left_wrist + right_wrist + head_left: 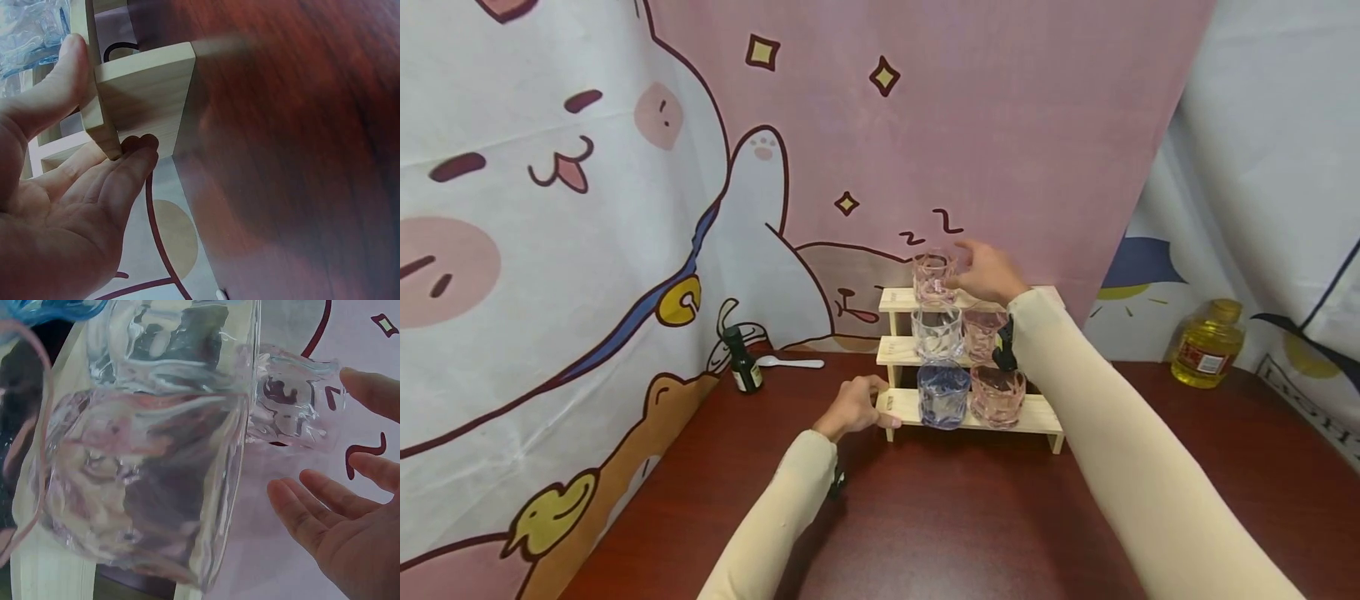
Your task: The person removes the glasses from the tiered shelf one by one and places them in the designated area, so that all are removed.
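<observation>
Up top, pink glass (934, 282) just beside fingertips (279, 490) of right hand (991, 273).

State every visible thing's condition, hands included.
Three-tier wooden rack, standing
Left hand, gripping bottom tier
Right hand, empty beside top pink glass
Top pink glass, upright
Clear glass, upright
Middle pink glass, upright
Blue glass, upright
Bottom pink glass, upright
Dark bottle, upright
White spoon, flat
Oil bottle, upright

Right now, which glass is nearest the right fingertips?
The pink glass alone on the rack's top tier; the clear glass, blue glass and two other pink glasses stand on lower tiers.
</observation>
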Action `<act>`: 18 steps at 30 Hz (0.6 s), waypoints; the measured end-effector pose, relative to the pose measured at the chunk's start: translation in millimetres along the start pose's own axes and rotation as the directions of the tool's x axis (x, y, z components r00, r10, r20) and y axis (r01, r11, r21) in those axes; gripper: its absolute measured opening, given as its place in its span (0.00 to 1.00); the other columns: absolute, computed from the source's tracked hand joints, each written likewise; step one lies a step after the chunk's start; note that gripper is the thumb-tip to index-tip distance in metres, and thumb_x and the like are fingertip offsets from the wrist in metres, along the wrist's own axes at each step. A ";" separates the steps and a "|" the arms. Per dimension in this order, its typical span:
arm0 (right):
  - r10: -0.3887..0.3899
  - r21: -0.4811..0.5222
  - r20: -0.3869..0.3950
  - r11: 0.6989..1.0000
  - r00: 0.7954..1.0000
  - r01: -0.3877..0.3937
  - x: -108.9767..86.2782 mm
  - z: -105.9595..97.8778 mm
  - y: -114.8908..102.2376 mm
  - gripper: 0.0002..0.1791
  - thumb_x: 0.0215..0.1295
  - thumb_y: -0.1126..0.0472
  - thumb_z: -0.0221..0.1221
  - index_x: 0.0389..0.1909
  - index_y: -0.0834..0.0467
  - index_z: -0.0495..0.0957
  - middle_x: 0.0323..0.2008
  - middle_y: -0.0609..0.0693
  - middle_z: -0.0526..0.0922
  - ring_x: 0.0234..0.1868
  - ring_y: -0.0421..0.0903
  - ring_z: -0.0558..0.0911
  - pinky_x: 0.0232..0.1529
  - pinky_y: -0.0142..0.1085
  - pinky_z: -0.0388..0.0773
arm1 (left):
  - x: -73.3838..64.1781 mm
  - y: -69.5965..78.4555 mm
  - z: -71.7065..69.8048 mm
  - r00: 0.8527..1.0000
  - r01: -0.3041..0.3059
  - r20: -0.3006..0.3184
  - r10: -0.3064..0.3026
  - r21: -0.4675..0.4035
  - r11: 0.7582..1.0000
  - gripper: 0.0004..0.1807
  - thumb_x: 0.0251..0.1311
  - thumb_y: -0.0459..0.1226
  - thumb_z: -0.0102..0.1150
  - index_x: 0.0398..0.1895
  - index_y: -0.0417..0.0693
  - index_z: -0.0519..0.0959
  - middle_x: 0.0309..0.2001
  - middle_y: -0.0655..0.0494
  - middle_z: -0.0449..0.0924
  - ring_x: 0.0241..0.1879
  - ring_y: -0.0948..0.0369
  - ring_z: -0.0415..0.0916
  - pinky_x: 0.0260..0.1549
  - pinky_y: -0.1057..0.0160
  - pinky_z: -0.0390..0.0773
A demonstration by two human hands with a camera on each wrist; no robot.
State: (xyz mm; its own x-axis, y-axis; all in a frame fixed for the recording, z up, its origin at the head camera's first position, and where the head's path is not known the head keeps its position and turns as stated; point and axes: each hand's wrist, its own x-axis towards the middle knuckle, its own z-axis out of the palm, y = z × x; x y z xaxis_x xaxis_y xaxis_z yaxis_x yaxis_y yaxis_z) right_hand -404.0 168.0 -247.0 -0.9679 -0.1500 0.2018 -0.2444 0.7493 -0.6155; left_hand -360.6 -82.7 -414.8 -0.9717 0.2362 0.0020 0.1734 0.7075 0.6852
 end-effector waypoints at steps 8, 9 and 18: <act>0.028 0.065 0.013 0.997 1.000 -0.029 9.4 8.0 -2.8 0.49 0.64 0.56 0.66 0.80 0.54 0.49 0.66 0.65 0.73 0.62 0.62 0.75 0.65 0.56 0.72 | 0.9 0.3 2.0 1.000 -0.016 0.010 0.016 -0.007 1.000 0.36 0.40 0.36 0.83 0.57 0.40 0.79 0.59 0.41 0.82 0.63 0.46 0.74 0.60 0.51 0.76; 0.030 0.067 0.011 0.997 0.999 -0.030 10.2 8.8 -3.7 0.49 0.64 0.56 0.66 0.80 0.54 0.49 0.68 0.66 0.71 0.64 0.63 0.74 0.66 0.57 0.70 | 1.5 0.6 2.0 1.000 -0.017 0.008 0.017 -0.008 1.000 0.36 0.40 0.36 0.83 0.57 0.40 0.79 0.59 0.42 0.82 0.62 0.46 0.74 0.59 0.52 0.76; 0.057 0.064 0.020 0.996 0.998 -0.059 16.7 26.9 -7.5 0.48 0.63 0.57 0.66 0.79 0.58 0.51 0.74 0.64 0.63 0.73 0.64 0.65 0.71 0.57 0.64 | 0.9 0.7 0.6 1.000 -0.008 0.006 0.008 0.010 1.000 0.36 0.41 0.36 0.83 0.57 0.40 0.79 0.59 0.42 0.82 0.62 0.47 0.74 0.60 0.52 0.76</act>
State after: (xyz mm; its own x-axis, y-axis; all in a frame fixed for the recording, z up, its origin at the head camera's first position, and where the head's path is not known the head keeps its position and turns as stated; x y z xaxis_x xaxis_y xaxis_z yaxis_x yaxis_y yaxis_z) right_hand -419.8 142.5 -259.5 -0.9813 -0.1196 0.1507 -0.1905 0.7142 -0.6735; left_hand -361.2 -81.7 -414.8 -0.9694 0.2456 0.0033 0.1828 0.7121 0.6779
